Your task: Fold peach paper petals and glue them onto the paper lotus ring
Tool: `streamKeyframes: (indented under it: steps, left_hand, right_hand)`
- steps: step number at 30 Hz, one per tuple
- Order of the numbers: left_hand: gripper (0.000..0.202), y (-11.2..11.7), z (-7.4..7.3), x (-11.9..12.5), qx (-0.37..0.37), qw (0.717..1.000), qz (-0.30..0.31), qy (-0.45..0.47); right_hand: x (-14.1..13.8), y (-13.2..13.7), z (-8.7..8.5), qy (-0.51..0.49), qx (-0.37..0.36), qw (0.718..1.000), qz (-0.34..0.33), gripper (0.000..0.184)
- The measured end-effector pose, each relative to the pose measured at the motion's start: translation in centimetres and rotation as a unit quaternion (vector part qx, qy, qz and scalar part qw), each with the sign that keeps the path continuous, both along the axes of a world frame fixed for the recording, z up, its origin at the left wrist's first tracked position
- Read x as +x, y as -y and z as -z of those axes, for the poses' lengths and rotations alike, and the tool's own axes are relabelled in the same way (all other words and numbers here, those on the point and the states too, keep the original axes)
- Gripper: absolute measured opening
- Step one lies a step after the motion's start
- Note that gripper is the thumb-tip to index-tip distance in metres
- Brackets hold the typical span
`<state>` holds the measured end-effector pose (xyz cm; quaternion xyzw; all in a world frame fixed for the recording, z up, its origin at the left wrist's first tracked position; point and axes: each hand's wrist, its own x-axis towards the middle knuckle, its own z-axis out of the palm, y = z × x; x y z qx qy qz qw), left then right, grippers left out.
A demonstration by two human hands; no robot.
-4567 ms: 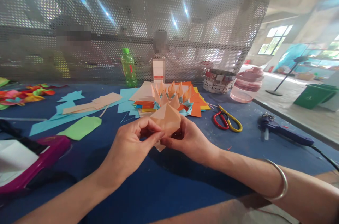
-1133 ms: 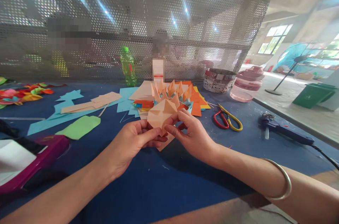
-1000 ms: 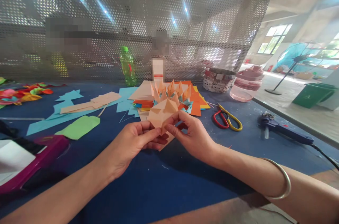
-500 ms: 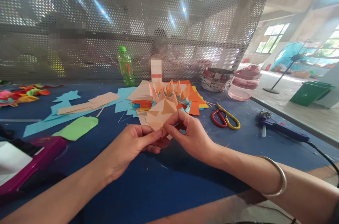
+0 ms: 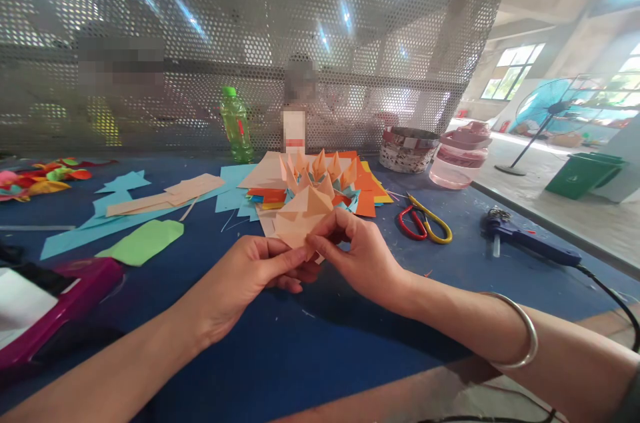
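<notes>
Between my two hands is a folded sheet of peach paper [image 5: 300,222], creased and tilted up toward me. My left hand [image 5: 273,263] pinches its lower edge between thumb and fingers. On the lower right corner, my right hand [image 5: 350,243] is closed on the same paper, fingertips almost touching the left thumb. Just behind it stands a cluster of pointed peach folded pieces [image 5: 323,170], with blue folds low among them. Under and around that cluster lie loose sheets, including orange paper [image 5: 367,200] and light blue paper [image 5: 233,183].
Red-and-yellow-handled scissors [image 5: 425,226] and a blue glue gun [image 5: 533,243] with a cord lie on the right. Behind them stand a round container [image 5: 407,151] and a pink jug [image 5: 460,156]. A green bottle [image 5: 235,130] is by the mesh panel; a magenta object [image 5: 90,283] sits left.
Both hands keep their pinch on the peach paper, almost unmoved. The whole view has shifted very slightly.
</notes>
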<state>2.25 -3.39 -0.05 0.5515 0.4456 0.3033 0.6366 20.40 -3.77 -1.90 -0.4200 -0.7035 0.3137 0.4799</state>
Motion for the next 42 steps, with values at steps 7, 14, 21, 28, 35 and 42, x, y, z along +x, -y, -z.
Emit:
streamKeyframes:
  steps: [7,14,21,28,35,42]
  left_hand:
    - [0.023,-0.02,-0.11,0.11,-0.002,1.0,0.005,0.003]
    - [0.025,0.14,-0.09,0.21,0.001,1.0,0.002,-0.005]
    - [0.023,-0.15,0.08,0.21,0.011,1.0,0.007,-0.008]
    - [0.019,-0.14,0.14,0.3,0.01,1.0,-0.008,-0.023]
    - [0.017,-0.12,0.06,0.21,0.008,0.999,-0.022,-0.029]
    - [0.015,-0.33,0.1,0.01,0.026,0.999,-0.021,-0.018]
  right_hand:
    - [0.12,0.06,0.03,0.022,0.024,0.999,0.007,0.009]
    - [0.08,0.19,-0.05,0.031,0.043,0.999,0.009,0.009]
    - [0.06,0.32,-0.13,0.041,0.056,0.997,0.023,0.01]
    - [-0.05,0.37,-0.13,0.051,0.058,0.997,0.026,0.01]
    - [-0.11,0.38,0.09,0.044,0.073,0.996,0.011,0.008]
    - [-0.11,0.19,0.0,0.031,0.054,0.998,0.004,0.028]
